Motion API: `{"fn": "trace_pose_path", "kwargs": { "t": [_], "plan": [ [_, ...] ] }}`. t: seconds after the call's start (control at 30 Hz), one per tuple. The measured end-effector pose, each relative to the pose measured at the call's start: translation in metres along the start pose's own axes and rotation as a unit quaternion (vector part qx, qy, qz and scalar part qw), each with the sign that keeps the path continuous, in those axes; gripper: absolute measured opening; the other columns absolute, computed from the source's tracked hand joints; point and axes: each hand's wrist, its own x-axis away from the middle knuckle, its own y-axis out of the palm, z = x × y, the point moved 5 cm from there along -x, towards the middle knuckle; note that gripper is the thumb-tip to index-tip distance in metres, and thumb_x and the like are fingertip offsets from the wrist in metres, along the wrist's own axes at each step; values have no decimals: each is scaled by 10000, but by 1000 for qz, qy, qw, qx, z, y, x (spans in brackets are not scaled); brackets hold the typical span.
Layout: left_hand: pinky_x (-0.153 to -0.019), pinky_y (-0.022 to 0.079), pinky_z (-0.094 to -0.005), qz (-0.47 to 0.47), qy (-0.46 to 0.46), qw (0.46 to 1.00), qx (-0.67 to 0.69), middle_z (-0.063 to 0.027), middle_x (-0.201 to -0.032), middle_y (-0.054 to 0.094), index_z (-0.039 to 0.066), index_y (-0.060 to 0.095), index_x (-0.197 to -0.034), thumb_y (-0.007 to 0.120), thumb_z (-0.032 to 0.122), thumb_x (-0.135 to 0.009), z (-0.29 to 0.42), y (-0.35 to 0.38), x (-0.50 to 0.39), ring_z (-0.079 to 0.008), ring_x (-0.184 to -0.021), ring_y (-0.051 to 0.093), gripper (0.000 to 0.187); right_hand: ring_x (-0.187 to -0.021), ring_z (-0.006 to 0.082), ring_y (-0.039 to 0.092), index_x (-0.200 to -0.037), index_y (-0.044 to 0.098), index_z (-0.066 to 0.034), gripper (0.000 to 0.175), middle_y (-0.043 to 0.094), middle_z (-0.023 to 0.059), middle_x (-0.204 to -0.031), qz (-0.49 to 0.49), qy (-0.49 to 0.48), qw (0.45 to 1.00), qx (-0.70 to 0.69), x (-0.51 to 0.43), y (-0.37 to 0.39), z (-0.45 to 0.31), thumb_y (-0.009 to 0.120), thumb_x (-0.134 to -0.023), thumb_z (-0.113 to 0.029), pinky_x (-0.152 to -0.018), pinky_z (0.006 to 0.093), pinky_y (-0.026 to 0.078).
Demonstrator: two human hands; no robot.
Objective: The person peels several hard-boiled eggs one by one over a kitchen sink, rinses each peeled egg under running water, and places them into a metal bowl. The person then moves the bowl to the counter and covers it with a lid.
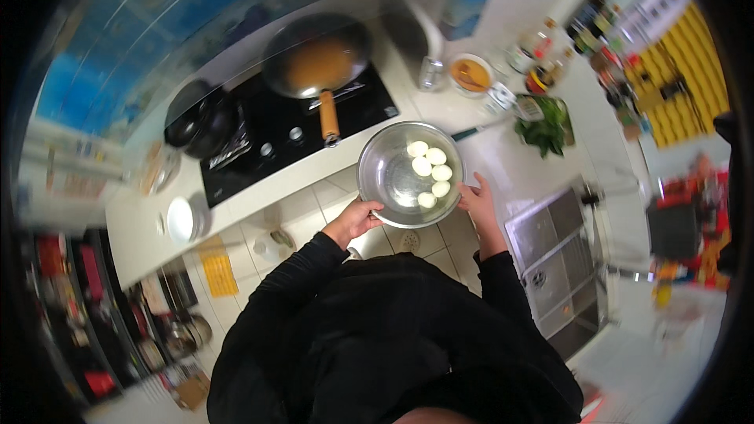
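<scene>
A round stainless steel bowl (pixel 389 174) is held in front of my body, between the stove and me. Several peeled, white boiled eggs (pixel 422 166) lie inside, mostly along its right side. My left hand (pixel 357 221) grips the lower left rim, thumb over the edge. At the lower right rim, my right hand (pixel 478 200) holds the bowl with its fingers against the side. Beyond the bowl, a wok (pixel 277 68) with a wooden handle (pixel 328 115) and brownish contents sits on the black cooktop (pixel 294 123).
A dark pot (pixel 203 123) stands at the cooktop's left. White bowls (pixel 181 219) are on the left counter. On the right counter are a bowl of orange-brown liquid (pixel 471 75), bottles (pixel 536 41) and leafy greens (pixel 545 126). A metal sink (pixel 556 265) lies to my right.
</scene>
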Motion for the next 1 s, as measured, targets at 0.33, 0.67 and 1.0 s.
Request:
{"fn": "trace_pose_path", "kwargs": {
  "t": [0.33,0.67,1.0],
  "plan": [
    [-672,593,-378,272,191,937,108,-167,-1235,493,138,235,-1386,583,14,-840,27,-108,126,-319,-984,609,659,-851,164,650,-1366,452,-25,565,684,98,-942,-184,-342,916,102,-121,219,-177,699,-866,-116,-769,299,511],
    [-555,616,-297,274,292,897,189,-142,-1084,580,102,325,-1338,533,-34,-828,97,-163,186,-226,-797,665,568,-1211,405,547,-1438,369,-55,869,560,250,-1318,-154,-394,790,444,-193,442,-274,750,-750,-426,-995,439,462],
    [-622,637,-319,251,232,916,211,-134,-1117,574,110,320,-1353,563,-8,-831,114,-198,185,-237,-841,671,587,-1111,434,598,-1506,219,-25,1066,629,271,-1183,-124,-429,783,432,-200,455,-281,814,-696,-380,-941,465,485]
  ]
}}
